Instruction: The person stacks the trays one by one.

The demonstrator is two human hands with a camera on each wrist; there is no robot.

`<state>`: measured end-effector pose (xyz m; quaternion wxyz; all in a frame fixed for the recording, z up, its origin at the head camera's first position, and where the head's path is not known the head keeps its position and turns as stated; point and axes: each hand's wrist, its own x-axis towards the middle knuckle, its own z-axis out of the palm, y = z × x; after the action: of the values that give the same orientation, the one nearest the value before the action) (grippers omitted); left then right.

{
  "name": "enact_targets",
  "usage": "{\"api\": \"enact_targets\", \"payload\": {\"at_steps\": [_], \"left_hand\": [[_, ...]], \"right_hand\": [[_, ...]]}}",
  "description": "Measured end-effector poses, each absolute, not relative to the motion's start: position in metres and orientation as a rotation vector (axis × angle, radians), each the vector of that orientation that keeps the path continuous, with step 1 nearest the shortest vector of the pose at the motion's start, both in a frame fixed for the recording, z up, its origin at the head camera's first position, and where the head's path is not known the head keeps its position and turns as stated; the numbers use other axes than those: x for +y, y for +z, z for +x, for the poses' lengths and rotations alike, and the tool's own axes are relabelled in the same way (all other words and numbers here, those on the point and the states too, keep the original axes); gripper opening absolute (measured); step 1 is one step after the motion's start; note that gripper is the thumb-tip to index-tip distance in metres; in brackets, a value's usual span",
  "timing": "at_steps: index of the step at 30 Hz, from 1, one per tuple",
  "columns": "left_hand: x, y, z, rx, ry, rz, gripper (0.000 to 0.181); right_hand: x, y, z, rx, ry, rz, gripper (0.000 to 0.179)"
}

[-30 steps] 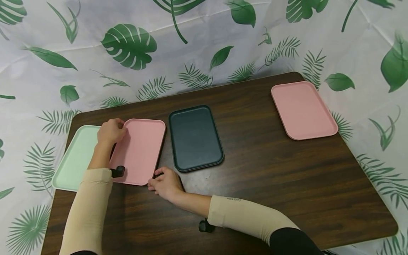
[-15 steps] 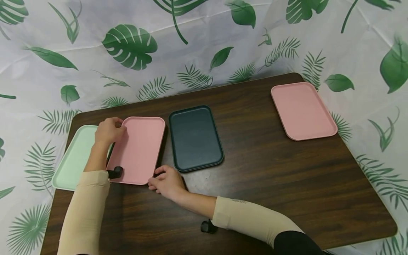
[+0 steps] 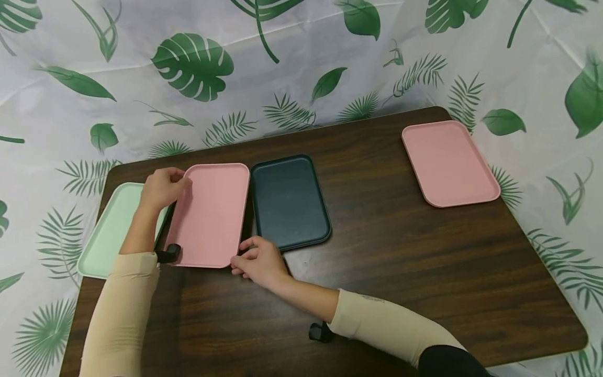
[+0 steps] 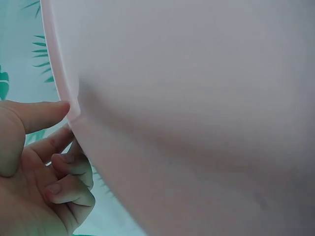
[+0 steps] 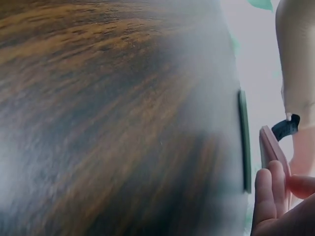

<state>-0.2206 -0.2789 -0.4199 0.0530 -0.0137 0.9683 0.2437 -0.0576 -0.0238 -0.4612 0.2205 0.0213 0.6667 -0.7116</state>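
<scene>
A pink rectangular tray (image 3: 209, 217) is held between both hands at the left of the table in the head view. My left hand (image 3: 162, 188) pinches its far left corner; in the left wrist view, the thumb lies on the tray's rim (image 4: 58, 73) with the fingers at its outer side. At the near right corner, my right hand (image 3: 261, 263) grips the edge between thumb and fingers. The right wrist view has this pink tray (image 5: 273, 147) raised off the tabletop. Its right side lies close along a dark green tray (image 3: 291, 204).
A light green tray (image 3: 115, 230) lies at the table's left end, partly behind the left arm. Another pink tray (image 3: 449, 162) rests at the far right corner. The brown wooden table (image 3: 377, 251) stands before a leaf-patterned cloth (image 3: 292, 68).
Both hands have shifted the pink tray slightly away from the person and to the right, closer to the dark green tray. The other trays stay put.
</scene>
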Motion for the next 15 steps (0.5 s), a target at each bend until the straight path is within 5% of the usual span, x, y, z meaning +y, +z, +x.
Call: {"api": "enact_targets", "payload": {"at_steps": [15], "left_hand": [[-0.257,-0.398,-0.224,2.886,0.872,0.008,0.034]], "right_hand": [[0.009,-0.456,-0.06,1.832,-1.997,0.1,0.025]]}}
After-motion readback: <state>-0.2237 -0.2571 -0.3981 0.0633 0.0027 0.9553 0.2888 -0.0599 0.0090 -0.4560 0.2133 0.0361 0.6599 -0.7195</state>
